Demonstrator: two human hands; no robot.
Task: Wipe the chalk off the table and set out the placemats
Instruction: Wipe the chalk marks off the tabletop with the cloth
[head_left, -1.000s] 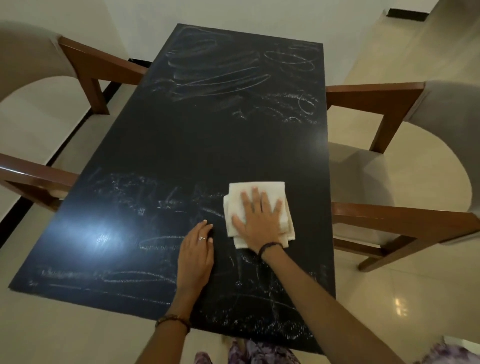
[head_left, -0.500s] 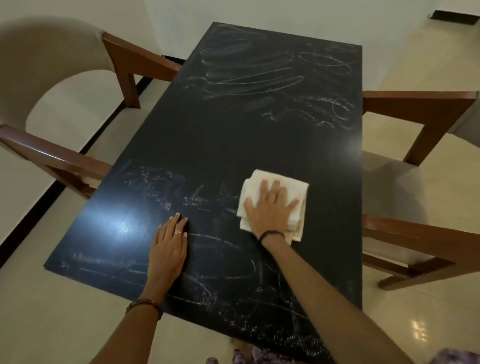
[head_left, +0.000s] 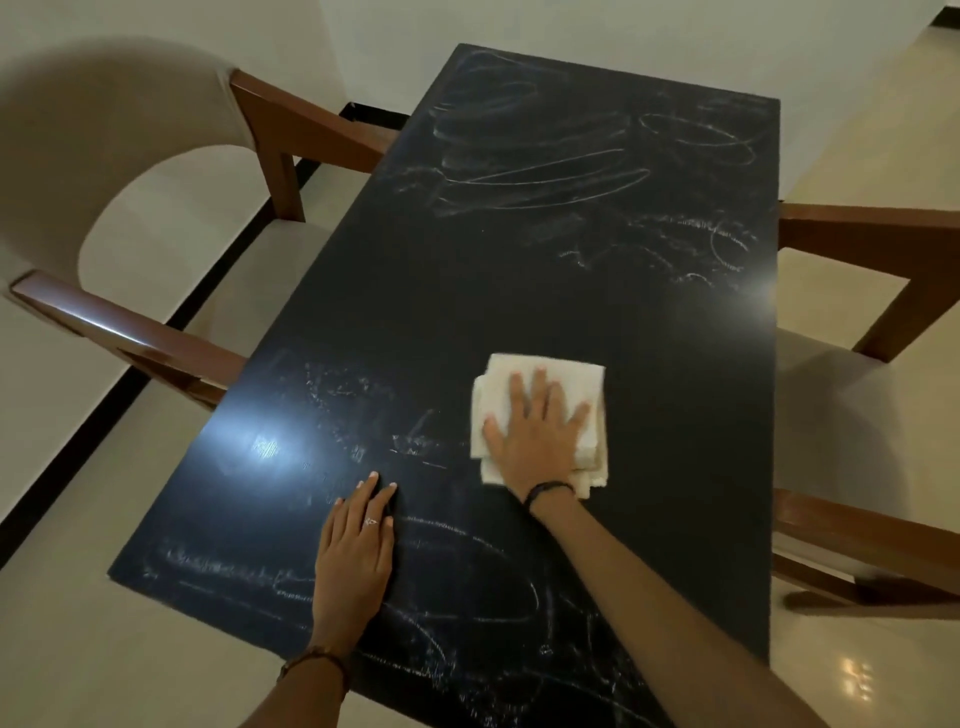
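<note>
A black table (head_left: 519, 312) carries white chalk scribbles (head_left: 545, 171) at its far end and more chalk marks (head_left: 467, 582) near me. A folded white cloth (head_left: 566, 379) lies on the table right of centre. My right hand (head_left: 540, 436) presses flat on the cloth, fingers spread. My left hand (head_left: 358, 551) rests flat on the bare table to the left of the cloth, fingers together, holding nothing. No placemats are in view.
A chair with wooden arms (head_left: 130, 332) and a beige back stands at the table's left side. Another wooden-armed chair (head_left: 857, 525) with a beige seat stands at the right. Shiny cream floor tiles surround the table, and a wall lies beyond its far end.
My right hand has slid the cloth a little away from me over the table. My left hand has stayed flat on the table. My head has turned, shifting the view.
</note>
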